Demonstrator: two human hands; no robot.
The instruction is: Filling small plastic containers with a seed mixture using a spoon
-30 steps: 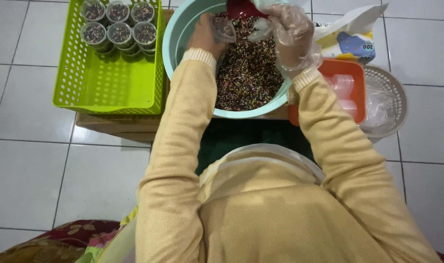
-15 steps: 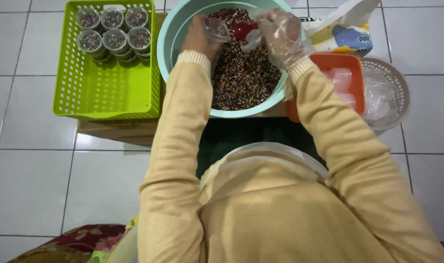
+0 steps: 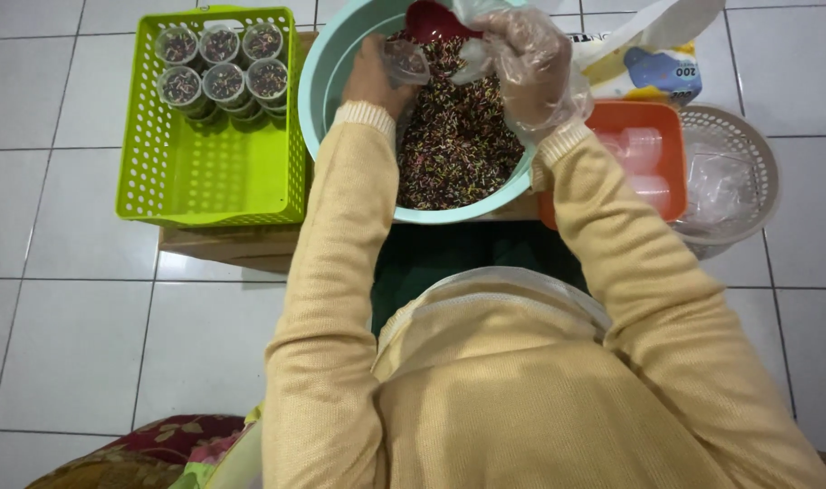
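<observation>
You were filling: left hand (image 3: 369, 77) pinched a small cup (image 3: 404, 62) over the bowl (image 3: 327, 72), gloved right hand (image 3: 526, 63) gripped the red scoop (image 3: 435, 20) at twelve o'clock, needing a steady tip.

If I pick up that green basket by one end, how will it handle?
The green basket looks like thin perforated plastic, so it would probably flex a little. The filled cups are crowded at its far end, so it is likely end-heavy, and they may slide or tip.
</observation>
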